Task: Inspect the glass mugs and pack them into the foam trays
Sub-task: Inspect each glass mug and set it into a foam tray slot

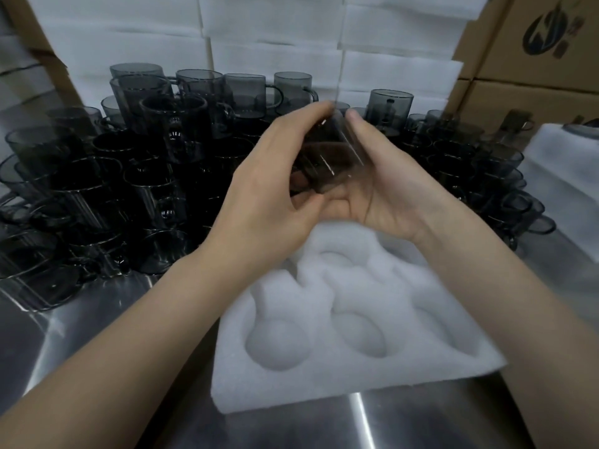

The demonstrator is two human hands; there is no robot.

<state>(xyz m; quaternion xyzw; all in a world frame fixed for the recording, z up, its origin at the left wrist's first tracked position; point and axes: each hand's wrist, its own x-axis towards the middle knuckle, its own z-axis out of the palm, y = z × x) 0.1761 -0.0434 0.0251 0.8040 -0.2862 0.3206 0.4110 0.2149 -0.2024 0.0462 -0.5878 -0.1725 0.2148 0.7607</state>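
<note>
Smoky glass mug (327,157) was held tilted between both palms, above the far edge of the foam tray (324,387); left hand (269,192) fingers curled round its left side; right hand (379,189) cupped its right side, fingers together, thumb up along the wall; tray sat at the bench (97,335) near edge; other mugs (146,189) crowded the far and left edges.

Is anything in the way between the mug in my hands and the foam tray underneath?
Nothing visible. The left hand and right hand hold the mug above the foam tray; its visible pockets are empty.
</note>
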